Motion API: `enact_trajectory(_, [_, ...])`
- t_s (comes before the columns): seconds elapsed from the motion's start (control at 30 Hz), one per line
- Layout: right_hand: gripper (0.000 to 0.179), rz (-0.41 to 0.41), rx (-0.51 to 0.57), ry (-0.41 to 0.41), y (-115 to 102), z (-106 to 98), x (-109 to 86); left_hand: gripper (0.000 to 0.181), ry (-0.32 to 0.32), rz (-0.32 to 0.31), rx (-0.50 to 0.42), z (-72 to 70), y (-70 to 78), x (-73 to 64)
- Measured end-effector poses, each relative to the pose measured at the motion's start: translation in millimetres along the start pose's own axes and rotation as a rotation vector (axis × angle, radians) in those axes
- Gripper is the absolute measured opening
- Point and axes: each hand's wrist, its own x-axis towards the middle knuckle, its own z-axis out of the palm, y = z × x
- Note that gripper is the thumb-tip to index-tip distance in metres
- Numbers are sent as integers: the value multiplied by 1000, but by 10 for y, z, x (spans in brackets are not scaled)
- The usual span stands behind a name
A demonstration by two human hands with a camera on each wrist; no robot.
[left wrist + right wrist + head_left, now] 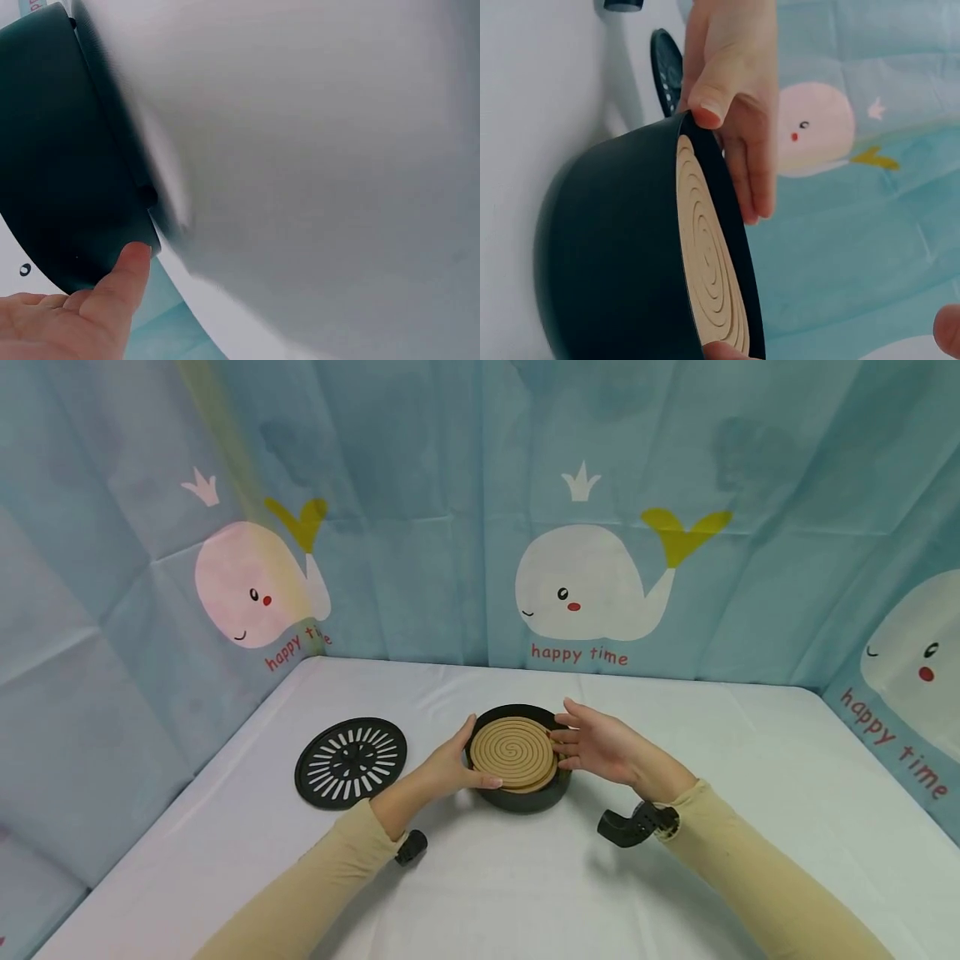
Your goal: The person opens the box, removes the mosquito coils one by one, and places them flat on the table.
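Note:
A round black container (525, 802) stands on the table, its outer wall (615, 240) large in the right wrist view. Tan mosquito coils (513, 752) lie stacked inside, below the rim in the right wrist view. My left hand (447, 766) grips the container's left side, thumb at the near rim and fingers round toward the back. The left wrist view shows a fingertip of that hand (97, 315) against the dark wall. At the right side, my right hand (600, 745) has its fingers extended at the coils' edge, thumb raised apart.
A black slotted lid (351, 763) lies on the white table (517, 893) left of the container. Black wrist-camera mounts (637, 825) jut from under both sleeves. Behind the table hangs a blue curtain (450, 593) printed with whales.

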Motion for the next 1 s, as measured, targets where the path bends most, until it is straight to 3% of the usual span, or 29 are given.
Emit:
enact_trajectory(0.27, [70,-8,9,50,-20,-13,0,114,-9,8,13,2,4,28])
enact_trajectory(0.43, [64,-12,69,92,-12,-29,18,114,-17,-1,17,14,11,28])
enact_trajectory(0.73, [27,-21,165,238,36,33,95,118,-4,12,-19,17,25,18])
enact_trajectory(0.83, [16,-13,138,237,51,41,115,123,1,28,-44,6,27,16])
enact_trajectory(1.0, [13,-13,-2,226,86,87,161,124,5,36,-64,-1,39,19])
